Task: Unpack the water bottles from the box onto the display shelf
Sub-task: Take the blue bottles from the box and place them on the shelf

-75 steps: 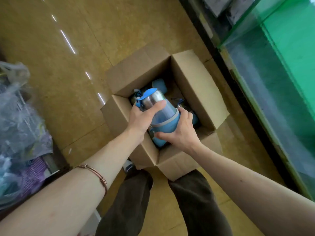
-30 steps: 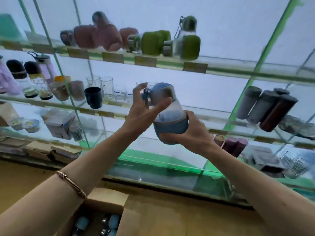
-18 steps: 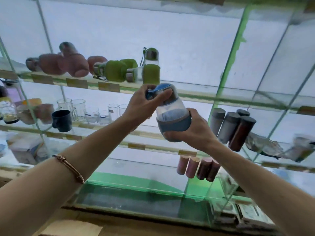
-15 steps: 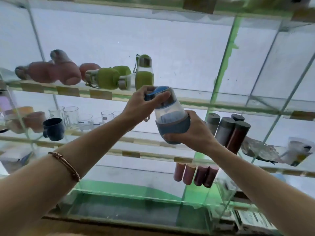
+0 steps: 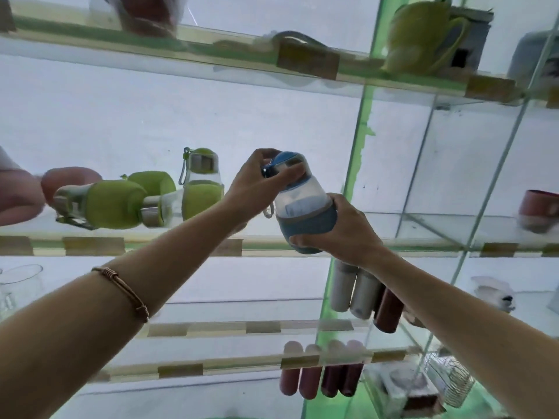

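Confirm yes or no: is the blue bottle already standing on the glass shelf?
No: the blue bottle is held tilted in the air, the left hand gripping its cap and the right hand cupping its base, in front of the glass shelf.

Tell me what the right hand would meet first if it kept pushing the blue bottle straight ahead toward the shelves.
Probably bare glass: the right hand holds the blue bottle over the shelf's front edge, right of the green bottles. That stretch looks free, though depth is unclear.

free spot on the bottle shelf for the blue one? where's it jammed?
Bare glass lies on the shelf between the green bottles and the red cup, behind the held blue bottle. Crowded left of it: green and pink bottles packed together.
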A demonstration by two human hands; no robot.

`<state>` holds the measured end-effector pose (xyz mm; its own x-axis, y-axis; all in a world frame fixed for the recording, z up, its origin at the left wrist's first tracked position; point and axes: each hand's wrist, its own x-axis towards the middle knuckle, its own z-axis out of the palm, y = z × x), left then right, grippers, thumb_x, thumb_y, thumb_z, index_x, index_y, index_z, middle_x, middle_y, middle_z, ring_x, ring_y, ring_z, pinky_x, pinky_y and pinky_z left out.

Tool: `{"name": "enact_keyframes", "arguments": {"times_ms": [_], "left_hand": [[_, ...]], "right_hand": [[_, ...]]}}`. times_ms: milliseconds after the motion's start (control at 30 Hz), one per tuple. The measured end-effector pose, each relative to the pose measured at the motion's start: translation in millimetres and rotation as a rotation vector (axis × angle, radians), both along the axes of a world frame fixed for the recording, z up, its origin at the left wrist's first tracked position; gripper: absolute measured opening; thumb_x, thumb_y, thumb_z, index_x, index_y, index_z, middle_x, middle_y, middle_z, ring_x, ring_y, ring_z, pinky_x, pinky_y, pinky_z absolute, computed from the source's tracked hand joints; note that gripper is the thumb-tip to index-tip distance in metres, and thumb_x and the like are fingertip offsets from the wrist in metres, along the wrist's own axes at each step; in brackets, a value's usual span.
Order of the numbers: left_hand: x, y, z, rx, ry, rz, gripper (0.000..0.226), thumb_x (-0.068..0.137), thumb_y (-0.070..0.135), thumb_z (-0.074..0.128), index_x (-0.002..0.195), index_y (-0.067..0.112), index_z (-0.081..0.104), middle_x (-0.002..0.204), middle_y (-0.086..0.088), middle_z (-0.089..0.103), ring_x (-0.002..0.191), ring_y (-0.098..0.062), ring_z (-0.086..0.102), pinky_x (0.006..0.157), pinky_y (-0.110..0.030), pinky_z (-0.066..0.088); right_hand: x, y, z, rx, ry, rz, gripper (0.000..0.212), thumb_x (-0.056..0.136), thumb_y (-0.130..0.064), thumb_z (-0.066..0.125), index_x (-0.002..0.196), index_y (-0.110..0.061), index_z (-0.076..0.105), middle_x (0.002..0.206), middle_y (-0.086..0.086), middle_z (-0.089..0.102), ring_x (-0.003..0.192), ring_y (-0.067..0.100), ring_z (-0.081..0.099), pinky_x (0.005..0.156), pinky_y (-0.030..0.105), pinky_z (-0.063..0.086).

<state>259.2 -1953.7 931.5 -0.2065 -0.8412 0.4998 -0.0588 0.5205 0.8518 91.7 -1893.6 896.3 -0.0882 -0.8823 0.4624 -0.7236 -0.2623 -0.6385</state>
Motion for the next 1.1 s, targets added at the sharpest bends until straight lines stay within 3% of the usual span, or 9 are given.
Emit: {"name": "enact_keyframes", "arguments": {"times_ms": [100, 300, 400, 500, 600, 733, 867, 1100], "left_hand": [[7, -26, 6, -0.047, -0.073, 0.01, 0.045, 0.08, 0.041, 0.071, 0.118, 0.022, 0.056, 0.106, 0.005, 0.062, 0.092, -0.007, 0.063, 0.079, -0.023, 0.052], [11, -69, 10, -0.04, -0.162, 0.059, 0.051, 0.082, 0.043, 0.068, 0.123, 0.017, 0.054, 0.112, 0.001, 0.059, 0.094, -0.008, 0.06, 0.076, -0.023, 0.05], [7, -87, 12, -0.047, -0.293, 0.144, 0.045, 0.088, 0.043, 0.061, 0.123, 0.016, 0.051, 0.11, 0.001, 0.057, 0.093, -0.011, 0.056, 0.072, -0.022, 0.046], [7, -105, 18, -0.073, -0.494, 0.25, 0.044, 0.091, 0.042, 0.057, 0.123, 0.013, 0.053, 0.115, -0.005, 0.059, 0.104, -0.022, 0.056, 0.083, -0.03, 0.045], [11, -117, 21, -0.105, -0.657, 0.312, 0.05, 0.092, 0.037, 0.057, 0.136, 0.014, 0.046, 0.129, -0.008, 0.055, 0.114, -0.024, 0.052, 0.086, -0.024, 0.037], [15, -131, 22, -0.143, -0.657, 0.35, 0.051, 0.09, 0.034, 0.062, 0.135, 0.014, 0.048, 0.13, -0.009, 0.056, 0.112, -0.022, 0.054, 0.085, -0.023, 0.037], [16, -140, 23, -0.237, -0.671, 0.439, 0.049, 0.09, 0.03, 0.062, 0.133, 0.011, 0.048, 0.126, -0.007, 0.058, 0.11, -0.021, 0.054, 0.083, -0.021, 0.035], [20, -146, 10, -0.357, -0.823, 0.578, 0.049, 0.095, 0.021, 0.055, 0.141, 0.013, 0.041, 0.149, -0.004, 0.038, 0.137, -0.024, 0.031, 0.109, -0.036, 0.028]], "right_hand": [[-2, -25, 6, -0.002, 0.033, -0.008, 0.072, 0.059, -0.038, 0.087, 0.118, -0.026, 0.047, 0.11, -0.009, 0.056, 0.098, 0.01, 0.054, 0.07, 0.018, 0.045], [-6, -75, 14, 0.033, 0.089, -0.006, 0.068, 0.058, -0.036, 0.086, 0.114, -0.028, 0.048, 0.107, -0.009, 0.058, 0.098, 0.013, 0.055, 0.082, 0.034, 0.052], [-9, -106, 12, 0.058, 0.127, 0.005, 0.071, 0.058, -0.038, 0.086, 0.117, -0.025, 0.048, 0.109, -0.007, 0.057, 0.1, 0.015, 0.054, 0.083, 0.036, 0.052], [-11, -134, 9, 0.099, 0.141, 0.047, 0.071, 0.059, -0.038, 0.086, 0.117, -0.025, 0.048, 0.11, -0.006, 0.055, 0.1, 0.015, 0.053, 0.077, 0.029, 0.05], [-8, -158, 5, 0.145, 0.148, 0.099, 0.07, 0.058, -0.037, 0.086, 0.114, -0.025, 0.048, 0.109, -0.006, 0.055, 0.1, 0.015, 0.053, 0.076, 0.031, 0.052], [3, -182, -2, 0.122, 0.089, 0.157, 0.063, 0.061, -0.036, 0.087, 0.109, -0.025, 0.047, 0.105, -0.006, 0.058, 0.098, 0.015, 0.056, 0.081, 0.033, 0.053], [24, -201, -11, 0.113, 0.01, 0.178, 0.077, 0.057, -0.05, 0.086, 0.116, -0.021, 0.047, 0.109, -0.005, 0.058, 0.097, 0.014, 0.056, 0.078, 0.031, 0.054], [43, -210, -8, 0.123, 0.071, 0.144, 0.097, 0.065, -0.054, 0.08, 0.138, -0.012, 0.031, 0.129, 0.005, 0.037, 0.119, 0.021, 0.042, 0.097, 0.039, 0.047]]}}
